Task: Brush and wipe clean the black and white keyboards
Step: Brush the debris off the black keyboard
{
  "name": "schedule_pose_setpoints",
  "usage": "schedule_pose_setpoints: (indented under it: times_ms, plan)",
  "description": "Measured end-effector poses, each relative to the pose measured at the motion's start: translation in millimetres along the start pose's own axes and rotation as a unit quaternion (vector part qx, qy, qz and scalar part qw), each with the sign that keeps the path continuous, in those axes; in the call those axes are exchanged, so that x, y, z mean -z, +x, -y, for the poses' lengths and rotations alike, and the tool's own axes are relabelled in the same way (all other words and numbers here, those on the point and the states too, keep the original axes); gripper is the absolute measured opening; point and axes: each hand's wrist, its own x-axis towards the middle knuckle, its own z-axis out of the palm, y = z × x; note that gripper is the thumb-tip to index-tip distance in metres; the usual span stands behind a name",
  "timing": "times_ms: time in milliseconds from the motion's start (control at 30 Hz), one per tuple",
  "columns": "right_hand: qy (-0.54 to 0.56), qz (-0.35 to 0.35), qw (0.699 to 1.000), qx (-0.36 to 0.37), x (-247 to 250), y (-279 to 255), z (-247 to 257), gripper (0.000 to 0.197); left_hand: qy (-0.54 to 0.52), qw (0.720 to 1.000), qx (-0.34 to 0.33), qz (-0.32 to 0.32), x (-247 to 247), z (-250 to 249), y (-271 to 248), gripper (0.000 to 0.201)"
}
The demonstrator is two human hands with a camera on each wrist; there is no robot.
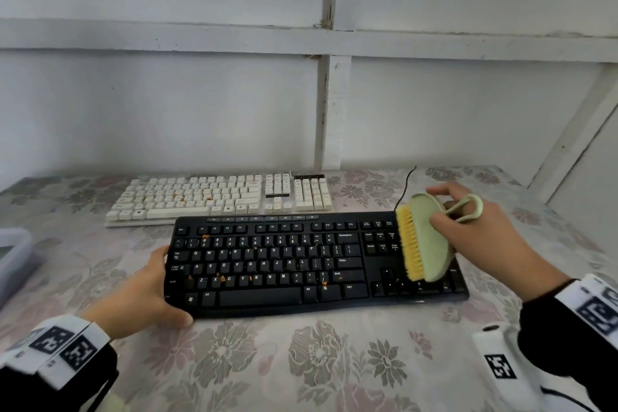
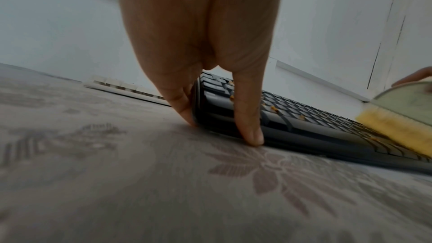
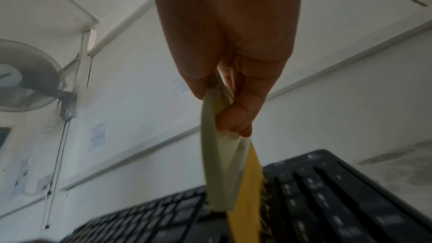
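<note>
A black keyboard [image 1: 284, 264] lies in front of me on the flowered tablecloth, with orange crumbs [image 1: 222, 278] scattered among its keys. My left hand [image 1: 147, 291] grips its left end [image 2: 210, 106], thumb along the front edge. My right hand [image 1: 468, 227] holds a pale green brush [image 1: 428, 237] with yellow bristles [image 1: 409, 244]; the bristles rest on the number-pad end of the black keyboard [image 3: 327, 200]. The brush [image 3: 222, 163] is pinched between my thumb and fingers. Behind the black one lies a white keyboard [image 1: 217, 197], also flecked with crumbs.
A clear plastic container [image 1: 13, 257] stands at the table's left edge. A black cable [image 1: 406, 187] runs back from the keyboards to the white wall. The wall closes the table at the back and right. A fan [image 3: 25, 77] hangs on the wall.
</note>
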Motion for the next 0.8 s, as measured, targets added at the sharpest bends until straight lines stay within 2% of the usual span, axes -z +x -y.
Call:
schedule_pose_setpoints:
  times_ms: [200,267,400,500,633,800]
  plan:
    - [-0.030,0.100,0.995,-0.003,-4,-31,-14,0.025,0.004,1.000,-0.001,-0.001,0,2,1,0.116]
    - [-0.016,0.096,0.995,-0.002,5,-28,-12,0.022,-0.002,1.000,-0.003,-0.001,0,3,2,0.115]
    - [0.022,0.026,0.999,0.020,12,-4,-1,0.026,-0.013,1.000,-0.006,0.006,1,3,2,0.118]
    - [0.042,0.002,0.999,0.020,5,16,4,0.029,-0.016,1.000,-0.007,0.006,1,2,2,0.118]
    - [0.038,0.022,0.999,0.028,-6,21,2,0.026,-0.010,1.000,-0.013,0.005,1,2,0,0.119]
    - [-0.004,0.094,0.995,0.020,-16,-16,-13,0.022,-0.013,1.000,-0.012,0.007,1,3,0,0.121]
